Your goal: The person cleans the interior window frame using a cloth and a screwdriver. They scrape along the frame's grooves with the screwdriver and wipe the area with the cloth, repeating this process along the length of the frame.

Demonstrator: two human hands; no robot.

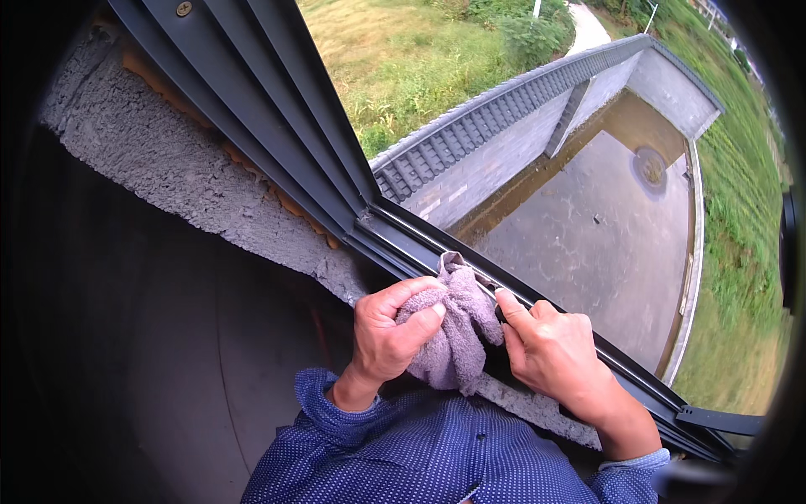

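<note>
My left hand (393,334) grips a bunched purple-grey terry cloth (454,340) between thumb and fingers, at the lower track of a dark metal window frame (403,242). Just right of the cloth, my right hand (554,349) is closed on a tool with a dark handle (500,313), its index finger stretched along it. A thin metal part of the tool (486,281) reaches to the track beside the cloth's upper edge. The palm hides most of the handle, so the kind of tool cannot be told.
Rough grey mortar (189,189) edges the frame on the inside. The window opening gives onto a drop, with a tile-capped wall (491,126) and a wet paved yard (585,252) below. A dark metal arm (718,421) joins the frame at lower right.
</note>
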